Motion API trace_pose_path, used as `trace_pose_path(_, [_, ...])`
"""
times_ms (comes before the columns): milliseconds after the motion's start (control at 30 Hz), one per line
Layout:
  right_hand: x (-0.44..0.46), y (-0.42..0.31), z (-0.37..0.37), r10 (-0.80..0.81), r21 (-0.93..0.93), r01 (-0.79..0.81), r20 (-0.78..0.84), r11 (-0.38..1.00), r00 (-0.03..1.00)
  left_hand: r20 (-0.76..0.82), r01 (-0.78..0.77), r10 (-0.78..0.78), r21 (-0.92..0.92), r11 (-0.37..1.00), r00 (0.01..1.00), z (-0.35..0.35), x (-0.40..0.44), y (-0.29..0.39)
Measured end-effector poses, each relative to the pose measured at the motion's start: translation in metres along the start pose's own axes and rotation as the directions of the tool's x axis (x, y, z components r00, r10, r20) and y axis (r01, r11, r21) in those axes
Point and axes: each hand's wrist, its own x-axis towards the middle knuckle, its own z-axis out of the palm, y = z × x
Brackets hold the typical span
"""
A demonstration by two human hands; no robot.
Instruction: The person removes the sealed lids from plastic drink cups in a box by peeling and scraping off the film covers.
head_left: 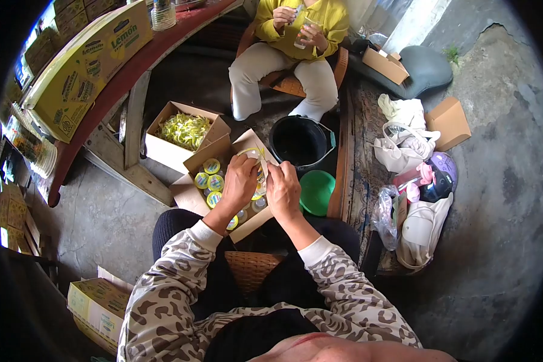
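Both hands are raised over an open cardboard box (251, 228) that holds several small cups with yellow-printed lids (215, 182). My left hand (241, 181) has its fingers curled together at the left side of a clear cup (260, 171). On the cup's right side is my right hand (283, 188), its fingers closed near the rim. A thin yellow strip (253, 152) shows at the top of the cup, between the fingertips. The hands hide much of the cup.
Beyond the box sits a person (297, 36) holding a clear cup. A black bucket (301, 142) and green basin (317, 192) are right of the box. A carton of yellow strips (184, 130) stands behind left. Bags (425, 229) lie at right; a red-edged table (96, 120) is left.
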Motion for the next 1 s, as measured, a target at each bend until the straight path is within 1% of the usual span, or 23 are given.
trace_pose_path(67, [-0.001,0.001,0.001,0.004,-0.009,-0.004,0.0,1.0,1.0,0.004,-0.019,0.019,-0.022,1.0,1.0,0.002,-0.002,0.002])
trace_pose_path(133, [-0.001,0.004,0.003,0.008,-0.019,-0.008,-0.001,1.0,1.0,0.06,-0.01,0.012,-0.021,1.0,0.998,0.002,-0.003,0.004])
trace_pose_path(167, [0.0,0.006,0.004,0.022,-0.016,-0.022,0.004,1.0,1.0,0.061,-0.014,0.015,-0.023,1.0,0.998,0.006,-0.006,0.005])
trace_pose_path(200, [0.002,0.008,0.005,0.035,-0.012,-0.035,0.008,0.999,0.999,0.057,-0.062,0.064,-0.038,0.997,0.996,0.009,-0.009,0.006])
trace_pose_path(233, [0.005,0.011,0.008,0.056,0.006,-0.056,-0.036,0.998,0.998,0.051,-0.112,0.115,-0.05,0.992,0.992,0.011,-0.01,0.006])
trace_pose_path(267, [0.007,0.012,0.007,0.054,0.008,-0.053,-0.044,0.999,0.998,0.049,-0.12,0.122,-0.047,0.992,0.991,0.012,-0.012,0.006])
trace_pose_path(333, [0.009,0.013,0.004,0.176,0.108,-0.173,-0.018,0.979,0.984,0.082,-0.079,0.082,-0.04,0.996,0.993,0.01,-0.012,0.01])
trace_pose_path(367, [0.008,0.014,0.005,0.199,0.163,-0.188,-0.052,0.968,0.979,0.061,-0.081,0.083,-0.038,0.996,0.995,0.009,-0.012,0.01])
trace_pose_path(400, [0.006,0.016,0.004,0.194,0.169,-0.182,-0.055,0.969,0.98,0.056,-0.083,0.085,-0.031,0.996,0.995,0.007,-0.011,0.01])
trace_pose_path(467, [0.002,0.021,-0.001,0.266,0.291,-0.251,-0.013,0.923,0.964,0.035,-0.058,0.059,-0.03,0.998,0.998,0.003,-0.009,0.01])
trace_pose_path(667, [0.002,0.037,-0.016,0.216,0.343,-0.184,-0.056,0.921,0.975,-0.006,-0.063,0.063,-0.018,0.998,0.998,-0.006,-0.01,0.005])
trace_pose_path(767, [0.003,0.039,-0.019,0.238,0.372,-0.211,-0.03,0.904,0.971,0.014,-0.031,0.031,-0.008,0.999,0.999,-0.01,-0.014,0.008])
trace_pose_path(833, [0.003,0.038,-0.019,0.231,0.376,-0.206,-0.02,0.903,0.973,-0.02,-0.058,0.058,-0.004,0.998,0.998,-0.011,-0.016,0.009])
trace_pose_path(1000, [0.003,0.038,-0.012,0.223,0.378,-0.212,0.015,0.901,0.975,-0.045,-0.069,0.068,-0.013,0.998,0.997,-0.011,-0.022,0.019])
